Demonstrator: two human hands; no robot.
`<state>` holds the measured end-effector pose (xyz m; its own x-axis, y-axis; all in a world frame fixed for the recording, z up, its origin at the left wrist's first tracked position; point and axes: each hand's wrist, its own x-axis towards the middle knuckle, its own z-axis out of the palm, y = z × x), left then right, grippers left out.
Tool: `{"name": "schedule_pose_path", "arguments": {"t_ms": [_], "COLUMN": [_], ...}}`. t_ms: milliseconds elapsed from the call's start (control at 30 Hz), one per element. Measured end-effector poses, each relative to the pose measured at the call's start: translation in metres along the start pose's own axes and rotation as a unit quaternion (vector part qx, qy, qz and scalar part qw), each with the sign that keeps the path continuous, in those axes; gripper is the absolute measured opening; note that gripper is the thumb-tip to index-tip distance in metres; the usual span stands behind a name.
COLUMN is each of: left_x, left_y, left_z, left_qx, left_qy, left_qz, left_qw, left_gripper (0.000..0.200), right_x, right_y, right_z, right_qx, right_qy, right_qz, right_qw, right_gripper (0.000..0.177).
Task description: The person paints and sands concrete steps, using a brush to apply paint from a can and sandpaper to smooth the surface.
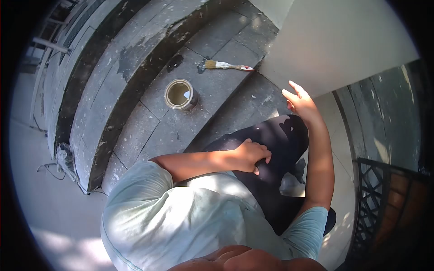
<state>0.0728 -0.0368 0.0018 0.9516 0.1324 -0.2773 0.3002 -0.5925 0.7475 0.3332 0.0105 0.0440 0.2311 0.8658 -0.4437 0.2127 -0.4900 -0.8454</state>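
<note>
In the head view the right hand (300, 103) is raised, fingers spread and empty, beside the white plastered wall (343, 40). The left hand (253, 156) rests loosely closed on the black-trousered knee (282, 135), holding nothing. The wooden-handled paintbrush (226, 66) lies on the grey stone step (226, 90) past the round open metal tin (180, 94), well apart from both hands, so I judge a pause; taking it calls for a long forward reach.

Brightness: hard daylight was recorded, falling from the upper right.
Glare: the wall (343, 40) and shirt (181, 217) were bleached in patches.
Shadows: a crisp shadow of the right hand (300, 101) was thrown onto the trousers (275, 149).
Distortion: the steps (135, 104) were bowed by a fisheye lens, and the corners were blacked out.
Focus: the rim was softened.
</note>
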Motion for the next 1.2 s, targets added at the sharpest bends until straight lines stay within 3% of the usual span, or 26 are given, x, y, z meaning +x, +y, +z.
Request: {"name": "schedule_pose_path", "arguments": {"t_ms": [33,200,333,433,567,600,667,800,867,900,967,1067,1200], "left_x": [-0.001,-0.001,0.008,0.015,0.015,0.017,0.021,0.014,0.013,0.012,0.009,0.001,-0.006], "left_y": [-0.003,0.007,0.012,0.016,0.019,0.021,0.022,0.017,0.013,0.012,0.011,0.001,-0.006], "left_z": [0.001,0.019,0.039,0.049,0.048,0.046,0.048,0.044,0.042,0.043,0.042,0.042,0.024], "left_qx": [-0.029,-0.025,0.032,0.06,0.066,0.074,0.073,0.078,0.065,0.055,0.053,0.031,-0.049], "left_qy": [0.011,0.127,0.191,0.197,0.202,0.198,0.19,0.204,0.21,0.213,0.216,0.218,0.167], "left_qz": [0.015,0.028,0.071,0.078,0.083,0.083,0.086,0.079,0.086,0.092,0.093,0.108,0.098], "left_qw": [0.999,0.991,0.978,0.975,0.974,0.974,0.975,0.973,0.972,0.971,0.971,0.97,0.98], "left_gripper": [0.05,0.044,0.038,0.035,0.029,0.027,0.024,0.019,0.017,0.016,0.017,0.017,0.02], "right_x": [-0.021,-0.122,-0.116,-0.082,-0.049,-0.041,-0.06,-0.059,-0.056,-0.058,-0.059,-0.075,-0.069], "right_y": [0.002,0.084,0.214,0.35,0.469,0.487,0.451,0.433,0.443,0.47,0.463,0.395,0.392], "right_z": [-0.028,-0.148,-0.2,-0.19,-0.088,-0.062,-0.032,0.013,0.026,0.036,0.043,0.045,0.052], "right_qx": [-0.012,-0.016,-0.096,-0.064,-0.098,-0.066,-0.112,-0.235,-0.311,-0.267,-0.254,-0.34,-0.352], "right_qy": [-0.039,-0.124,-0.018,0.002,0.071,0.029,0.009,-0.028,-0.043,0.01,0.056,0.033,0.042], "right_qz": [0.048,0.121,0.264,0.333,0.342,0.44,0.479,0.464,0.424,0.421,0.396,0.345,0.317], "right_qw": [0.998,0.985,0.959,0.941,0.932,0.895,0.871,0.854,0.85,0.867,0.881,0.875,0.88], "right_gripper": [0.074,0.068,0.07,0.063,0.043,0.045,0.051,0.058,0.05,0.049,0.052,0.059,0.059]}}
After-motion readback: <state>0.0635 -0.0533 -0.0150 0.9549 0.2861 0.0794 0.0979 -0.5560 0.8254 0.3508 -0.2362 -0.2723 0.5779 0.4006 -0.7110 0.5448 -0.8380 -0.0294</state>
